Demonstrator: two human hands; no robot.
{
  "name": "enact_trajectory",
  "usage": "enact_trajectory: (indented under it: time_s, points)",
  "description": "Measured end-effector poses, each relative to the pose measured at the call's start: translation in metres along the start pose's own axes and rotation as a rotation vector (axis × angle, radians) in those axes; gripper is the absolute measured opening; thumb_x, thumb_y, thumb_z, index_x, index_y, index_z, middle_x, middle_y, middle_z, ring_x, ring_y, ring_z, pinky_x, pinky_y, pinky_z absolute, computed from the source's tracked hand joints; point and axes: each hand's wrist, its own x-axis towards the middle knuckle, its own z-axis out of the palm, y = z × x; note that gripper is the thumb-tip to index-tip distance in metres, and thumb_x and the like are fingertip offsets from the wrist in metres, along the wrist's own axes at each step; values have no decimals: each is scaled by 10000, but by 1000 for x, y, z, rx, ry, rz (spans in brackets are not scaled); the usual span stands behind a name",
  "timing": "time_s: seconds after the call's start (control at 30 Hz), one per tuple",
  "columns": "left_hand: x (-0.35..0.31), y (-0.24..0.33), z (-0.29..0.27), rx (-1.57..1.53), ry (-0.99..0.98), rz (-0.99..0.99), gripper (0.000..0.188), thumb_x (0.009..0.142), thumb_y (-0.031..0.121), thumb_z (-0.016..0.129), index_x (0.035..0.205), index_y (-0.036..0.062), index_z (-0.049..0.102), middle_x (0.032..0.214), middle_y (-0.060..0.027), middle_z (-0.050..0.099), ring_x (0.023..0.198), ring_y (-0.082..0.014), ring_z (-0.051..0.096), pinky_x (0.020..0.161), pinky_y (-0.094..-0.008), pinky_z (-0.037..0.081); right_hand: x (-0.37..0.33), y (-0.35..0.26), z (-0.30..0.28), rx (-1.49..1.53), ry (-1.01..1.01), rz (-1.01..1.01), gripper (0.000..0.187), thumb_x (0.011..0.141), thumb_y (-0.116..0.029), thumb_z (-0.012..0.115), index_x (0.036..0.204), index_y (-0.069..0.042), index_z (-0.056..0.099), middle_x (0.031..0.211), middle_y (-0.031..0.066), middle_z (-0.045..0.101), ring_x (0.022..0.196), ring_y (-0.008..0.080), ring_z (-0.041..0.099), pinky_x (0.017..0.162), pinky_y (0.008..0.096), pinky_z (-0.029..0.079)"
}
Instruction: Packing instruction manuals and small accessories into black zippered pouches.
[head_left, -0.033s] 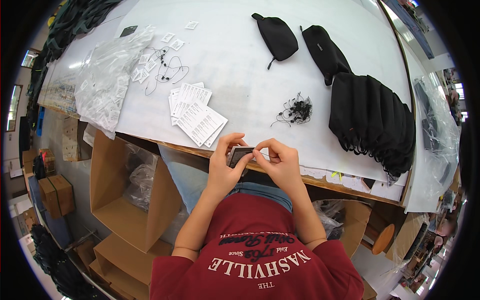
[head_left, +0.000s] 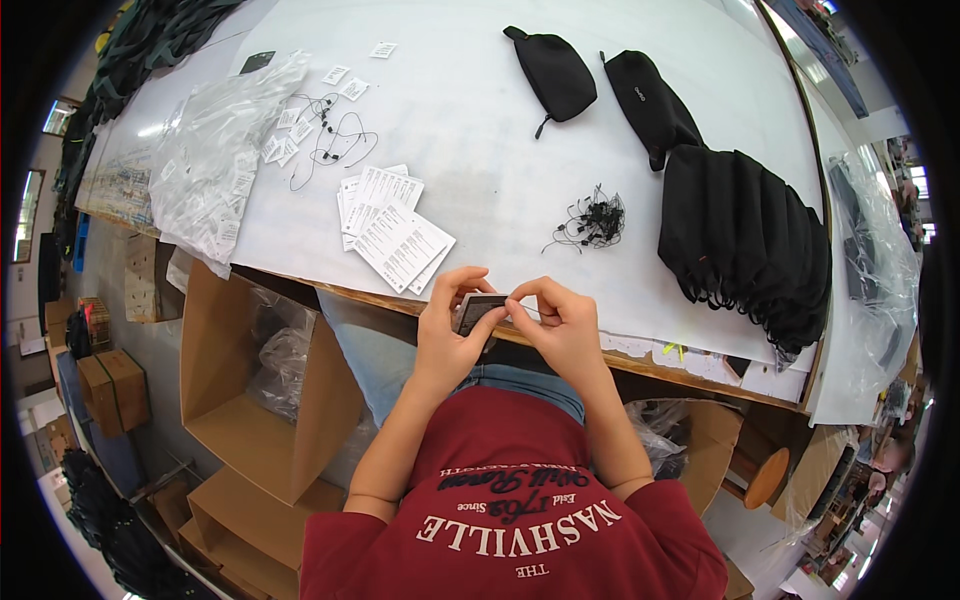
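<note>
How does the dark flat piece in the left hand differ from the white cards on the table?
The dark flat piece is held tilted in the left hand; the white cards lie overlapping on the table. The piece shows a dark face, the cards white ones with print. The hand partly covers the piece, but not the cards. Both look straight-edged.

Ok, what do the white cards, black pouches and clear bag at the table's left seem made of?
White cards: likely stiff paper, matt, with crisp edges.
Black pouches: probably soft fabric, matt, with rounded folds.
Clear bag: apparently thin plastic, glossy and crinkled.
</note>
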Motion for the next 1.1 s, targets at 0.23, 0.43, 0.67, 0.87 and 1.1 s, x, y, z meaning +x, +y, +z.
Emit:
enact_trajectory:
  time_s: [0.23,0.43,0.67,0.87,1.1]
  points:
    - [1,-3,1,-283,67,-33,367,788,-69,670,1053,29,436,960,-98,577,868,-129,565,765,-239,468,0,-1,0,33,12,40,80,793,-102,710,844,-51,675,474,-74,273,447,13,203,431,238,130]
    - [1,0,-3,-320,77,-77,312,830,-31,631,1071,23,440,974,-95,578,885,-124,563,770,-236,472,2,1,1,-10,83,14,66,803,-94,693,853,-55,677,505,-56,401,453,11,237,428,218,157]
    - [1,-2,-2,-293,63,-57,349,852,-48,567,1150,20,400,1057,-112,558,927,-132,564,804,-247,480,3,-5,6,-34,92,-7,70,819,-91,658,848,-53,607,605,1,538,457,54,353,423,226,279]
    - [0,1,2,-149,59,-21,363,841,-59,591,1139,19,401,1059,-143,602,955,-153,594,801,-253,497,3,2,16,-82,164,-125,69,811,-96,667,831,-64,609,558,24,476,447,114,438,434,264,349]
    - [1,4,5,-24,94,61,331,838,-37,619,1102,18,427,1042,-158,657,921,-157,631,780,-249,508,4,3,18,-176,193,-174,84,794,-95,677,813,-70,600,520,15,407,429,130,415,423,277,333]
